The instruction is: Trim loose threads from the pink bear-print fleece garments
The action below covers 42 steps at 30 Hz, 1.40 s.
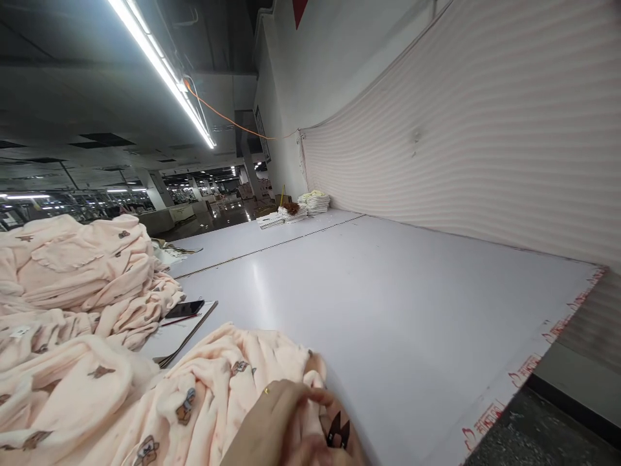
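Note:
A pale pink fleece garment with small bear prints lies bunched on the white table at the bottom of the view. My left hand, with a ring on one finger, rests on the garment's right edge, its fingers closed on the cloth. Just to its right, at the bottom edge of the view, my right hand shows only in part. It holds small black thread snips right against the garment's edge.
A large heap of the same pink garments fills the left side. A dark phone and thin dark strips lie beside it. White folded stacks sit at the far end. Striped cloth hangs along the right; the table's edge drops to the floor.

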{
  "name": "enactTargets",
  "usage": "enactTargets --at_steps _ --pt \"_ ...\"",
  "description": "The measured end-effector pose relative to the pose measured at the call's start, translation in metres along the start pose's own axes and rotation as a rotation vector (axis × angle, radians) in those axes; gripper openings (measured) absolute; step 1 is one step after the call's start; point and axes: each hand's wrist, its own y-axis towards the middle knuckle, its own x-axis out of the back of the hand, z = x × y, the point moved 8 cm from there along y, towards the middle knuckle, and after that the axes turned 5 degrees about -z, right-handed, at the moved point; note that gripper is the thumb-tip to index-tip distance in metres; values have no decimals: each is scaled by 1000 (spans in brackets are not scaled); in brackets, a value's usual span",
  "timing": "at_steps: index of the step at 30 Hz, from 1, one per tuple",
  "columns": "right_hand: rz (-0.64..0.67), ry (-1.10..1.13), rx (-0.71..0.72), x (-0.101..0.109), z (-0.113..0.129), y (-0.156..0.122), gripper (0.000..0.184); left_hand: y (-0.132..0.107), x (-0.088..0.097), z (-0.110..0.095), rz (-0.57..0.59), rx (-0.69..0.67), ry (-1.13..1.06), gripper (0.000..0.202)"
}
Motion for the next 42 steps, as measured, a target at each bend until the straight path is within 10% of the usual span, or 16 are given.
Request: enactTargets --at_steps 10,16,19,27,42 --pt "-107 -90 -12 -1 21 11 43 11 -14 51 294 217 150 18" --pt "-417 -914 217 33 69 34 12 9 -15 58 320 373 -486 14" --pt "-328 -1257 347 18 75 32 6 4 -23 63 332 528 -789 31" --pt "104 -1343 658 -52 76 0 27 4 -18 49 299 527 -1055 31" --pt "49 -1291 600 -47 69 4 22 4 -13 48 274 484 -980 30"
